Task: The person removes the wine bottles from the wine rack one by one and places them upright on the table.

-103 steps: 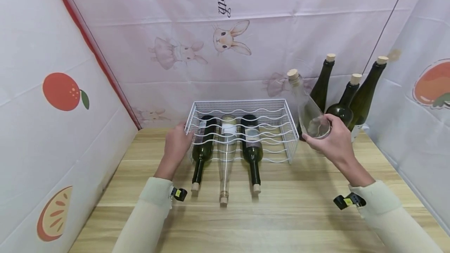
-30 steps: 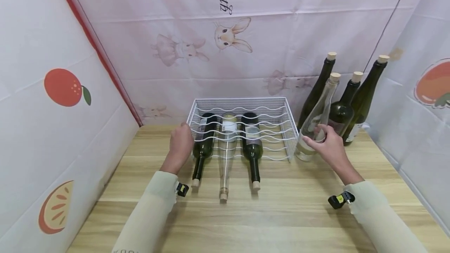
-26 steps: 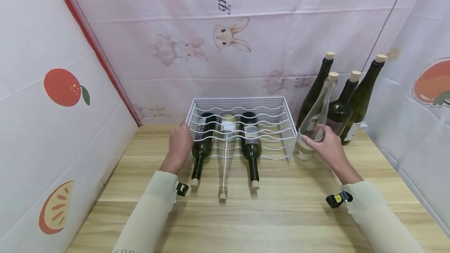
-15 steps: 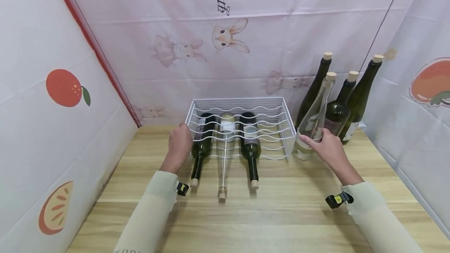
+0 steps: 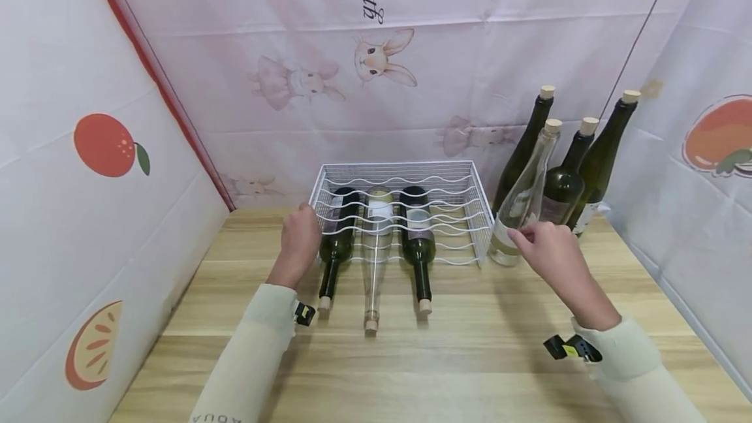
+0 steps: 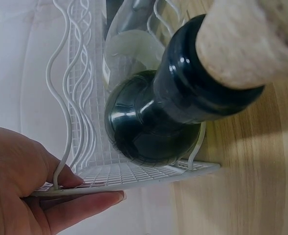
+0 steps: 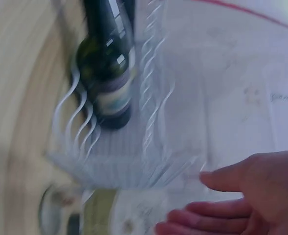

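Note:
A white wire wine rack (image 5: 405, 217) stands on the table. My left hand (image 5: 301, 237) grips its left side panel, thumb and fingers on either face of the wire edge in the left wrist view. Three corked bottles lie in the rack, necks toward me: a dark green one (image 5: 337, 250), a clear one (image 5: 376, 266) and another dark green one (image 5: 418, 247). Right of the rack a clear corked bottle (image 5: 529, 188) stands leaning to the right. Near its lower part my right hand (image 5: 552, 250) holds nothing; the right wrist view shows thumb and fingers apart (image 7: 261, 196).
Behind the clear bottle stand three dark green corked bottles, one at the back left (image 5: 531, 136), a shorter one (image 5: 566, 181) and one at the right (image 5: 608, 149). Printed cloth walls (image 5: 282, 12) enclose the wooden table (image 5: 411, 371) at the back and sides.
My right hand brought the clear bottle down from the air and set it beside the rack. It has since let go and drawn slightly back toward me. The left hand stays on the rack.

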`<state>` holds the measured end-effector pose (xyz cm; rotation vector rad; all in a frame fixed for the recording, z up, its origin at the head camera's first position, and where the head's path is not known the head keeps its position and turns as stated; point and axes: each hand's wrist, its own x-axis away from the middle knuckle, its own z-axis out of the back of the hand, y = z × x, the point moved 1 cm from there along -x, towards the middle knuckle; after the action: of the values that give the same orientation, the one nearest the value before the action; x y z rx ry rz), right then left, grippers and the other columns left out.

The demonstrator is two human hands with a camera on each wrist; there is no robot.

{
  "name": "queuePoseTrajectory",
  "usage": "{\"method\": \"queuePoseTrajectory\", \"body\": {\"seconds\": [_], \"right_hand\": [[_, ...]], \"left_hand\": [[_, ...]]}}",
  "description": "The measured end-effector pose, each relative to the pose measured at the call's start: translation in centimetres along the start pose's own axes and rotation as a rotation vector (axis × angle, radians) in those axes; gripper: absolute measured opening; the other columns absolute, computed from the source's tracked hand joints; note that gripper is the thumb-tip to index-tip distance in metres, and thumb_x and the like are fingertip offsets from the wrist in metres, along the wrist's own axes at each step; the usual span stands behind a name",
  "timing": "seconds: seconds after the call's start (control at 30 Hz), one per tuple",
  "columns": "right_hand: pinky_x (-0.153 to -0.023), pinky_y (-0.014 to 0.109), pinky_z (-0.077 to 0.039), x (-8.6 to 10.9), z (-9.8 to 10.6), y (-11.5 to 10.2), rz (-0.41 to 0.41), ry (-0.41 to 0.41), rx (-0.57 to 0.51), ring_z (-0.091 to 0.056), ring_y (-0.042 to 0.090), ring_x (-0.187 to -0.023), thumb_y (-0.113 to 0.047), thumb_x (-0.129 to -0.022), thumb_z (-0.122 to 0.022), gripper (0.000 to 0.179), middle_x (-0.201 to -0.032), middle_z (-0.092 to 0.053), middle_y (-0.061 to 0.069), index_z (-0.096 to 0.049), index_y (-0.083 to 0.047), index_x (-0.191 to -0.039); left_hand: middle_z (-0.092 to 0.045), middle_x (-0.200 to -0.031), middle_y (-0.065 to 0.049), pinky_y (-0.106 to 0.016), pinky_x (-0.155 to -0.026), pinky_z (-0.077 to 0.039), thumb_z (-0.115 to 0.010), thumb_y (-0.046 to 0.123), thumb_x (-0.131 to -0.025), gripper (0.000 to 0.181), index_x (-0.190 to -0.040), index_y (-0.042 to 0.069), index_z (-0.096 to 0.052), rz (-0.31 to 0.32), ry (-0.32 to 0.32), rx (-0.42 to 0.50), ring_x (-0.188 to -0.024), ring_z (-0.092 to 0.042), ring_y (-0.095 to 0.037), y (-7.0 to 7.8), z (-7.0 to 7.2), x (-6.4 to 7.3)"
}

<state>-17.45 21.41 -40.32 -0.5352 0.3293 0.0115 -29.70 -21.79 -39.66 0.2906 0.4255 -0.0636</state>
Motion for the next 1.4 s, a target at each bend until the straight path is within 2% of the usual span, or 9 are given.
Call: {"method": "queuePoseTrajectory", "body": {"seconds": [0.1, 0.2, 0.4, 0.63, 0.87, 0.97, 1.13, 1.23, 1.4], "right_hand": [[-0.064, 0.047, -0.062, -0.3, -0.2, -1.5, 0.067, 0.110, -0.067, -0.072, 0.032, -0.072, -0.021, -0.100, -0.067, 0.029, -0.091, -0.077, 0.023, -0.076, 0.006, -0.107], [-0.079, 0.055, -0.063, -0.9, -0.7, -2.5, 0.099, 0.143, -0.137, -0.076, 0.042, -0.092, -0.018, -0.101, -0.066, 0.032, -0.108, -0.076, 0.029, -0.070, 0.008, -0.119], [-0.092, 0.056, -0.059, -2.6, -1.6, -3.1, 0.090, 0.089, -0.248, -0.070, 0.048, -0.115, -0.016, -0.105, -0.059, 0.041, -0.128, -0.067, 0.034, -0.060, 0.011, -0.135], [-0.106, 0.059, -0.051, -4.3, -2.8, -2.6, -0.013, 0.031, -0.298, -0.064, 0.047, -0.126, -0.021, -0.109, -0.046, 0.049, -0.138, -0.061, 0.033, -0.050, 0.013, -0.145], [-0.092, 0.065, -0.052, -5.3, -4.4, -2.9, -0.051, 0.052, -0.205, -0.067, 0.051, -0.103, -0.013, -0.108, -0.039, 0.043, -0.119, -0.069, 0.034, -0.057, 0.011, -0.139], [-0.091, 0.069, -0.052, -5.3, -4.8, -3.3, -0.038, 0.090, -0.168, -0.066, 0.058, -0.107, -0.009, -0.106, -0.039, 0.041, -0.118, -0.068, 0.038, -0.059, 0.013, -0.135], [-0.086, 0.069, -0.053, -5.4, -5.0, -3.7, -0.011, 0.138, -0.137, -0.067, 0.060, -0.102, -0.004, -0.103, -0.039, 0.040, -0.114, -0.069, 0.039, -0.062, 0.014, -0.130], [-0.083, 0.069, -0.053, -5.3, -5.0, -3.8, -0.018, 0.144, -0.124, -0.067, 0.060, -0.099, -0.003, -0.102, -0.040, 0.039, -0.113, -0.069, 0.039, -0.063, 0.013, -0.129], [-0.078, 0.069, -0.054, -5.2, -4.9, -3.6, -0.028, 0.145, -0.102, -0.068, 0.059, -0.094, -0.002, -0.102, -0.038, 0.039, -0.109, -0.070, 0.039, -0.065, 0.013, -0.126]], "left_hand": [[-0.069, -0.086, -0.033, -0.053, -0.059, -0.060, -0.054, -0.005, -0.092, 0.015, -0.099, -0.016, -0.062, 0.006, -0.007, 0.000, -0.075, -0.072, -0.047, -0.1, 0.0, 0.0], [-0.070, -0.086, -0.033, -0.052, -0.059, -0.060, -0.055, -0.005, -0.092, 0.015, -0.101, -0.016, -0.062, 0.013, -0.014, -0.001, -0.076, -0.072, -0.047, -0.2, -0.1, 0.0], [-0.070, -0.087, -0.033, -0.051, -0.060, -0.060, -0.055, -0.005, -0.092, 0.016, -0.102, -0.015, -0.062, 0.024, -0.021, 0.005, -0.076, -0.072, -0.046, -0.1, 0.1, -0.1], [-0.071, -0.086, -0.034, -0.053, -0.060, -0.060, -0.055, -0.005, -0.092, 0.015, -0.099, -0.015, -0.063, 0.003, -0.002, 0.005, -0.076, -0.073, -0.047, 0.1, -0.1, 0.0], [-0.070, -0.085, -0.032, -0.051, -0.058, -0.060, -0.055, -0.004, -0.093, 0.015, -0.100, -0.015, -0.063, 0.010, 0.004, 0.000, -0.074, -0.073, -0.045, -0.1, -0.2, -0.1], [-0.070, -0.084, -0.032, -0.052, -0.058, -0.059, -0.057, -0.003, -0.091, 0.013, -0.098, -0.014, -0.062, 0.003, 0.028, -0.009, -0.073, -0.072, -0.046, -0.3, -0.2, 0.0], [-0.070, -0.081, -0.034, -0.056, -0.059, -0.058, -0.059, -0.004, -0.088, 0.009, -0.092, -0.011, -0.062, -0.020, 0.063, -0.011, -0.072, -0.071, -0.050, -0.6, 0.0, 0.2], [-0.069, -0.080, -0.033, -0.055, -0.057, -0.058, -0.056, -0.002, -0.090, 0.010, -0.091, -0.010, -0.062, -0.028, 0.030, -0.001, -0.071, -0.070, -0.050, -0.9, 0.1, 0.1], [-0.069, -0.082, -0.027, -0.045, -0.054, -0.055, -0.053, 0.008, -0.100, 0.020, -0.097, -0.010, -0.062, -0.042, -0.102, 0.074, -0.067, -0.066, -0.038, -1.8, 0.4, -0.4]]}}
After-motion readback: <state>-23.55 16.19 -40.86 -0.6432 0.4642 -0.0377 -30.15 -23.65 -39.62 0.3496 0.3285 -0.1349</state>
